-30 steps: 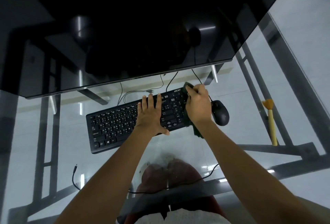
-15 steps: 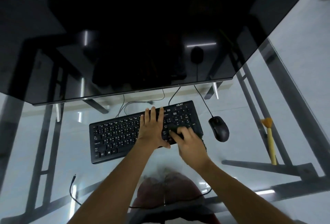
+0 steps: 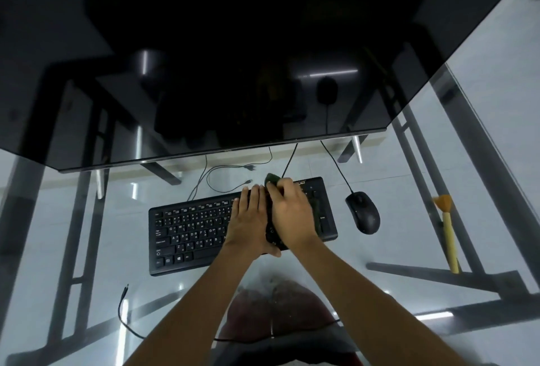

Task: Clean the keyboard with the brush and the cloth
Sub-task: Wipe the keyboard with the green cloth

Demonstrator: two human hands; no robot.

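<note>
A black keyboard lies on the glass desk. My left hand rests flat on its middle keys, fingers together. Right beside it, my right hand presses a dark cloth onto the keys; the cloth sticks out past the fingertips at the keyboard's far edge and below the palm. The brush, with a yellow handle and orange bristles, lies far right on the desk, untouched.
A black mouse sits right of the keyboard, between it and the brush. A large dark monitor overhangs the far side. Loose cables run behind the keyboard and another near the front left. The desk's metal frame shows through the glass.
My right hand with the cloth swept from the keyboard's near edge back to its far edge, further left than a second ago, now touching my left hand. The left hand stayed put.
</note>
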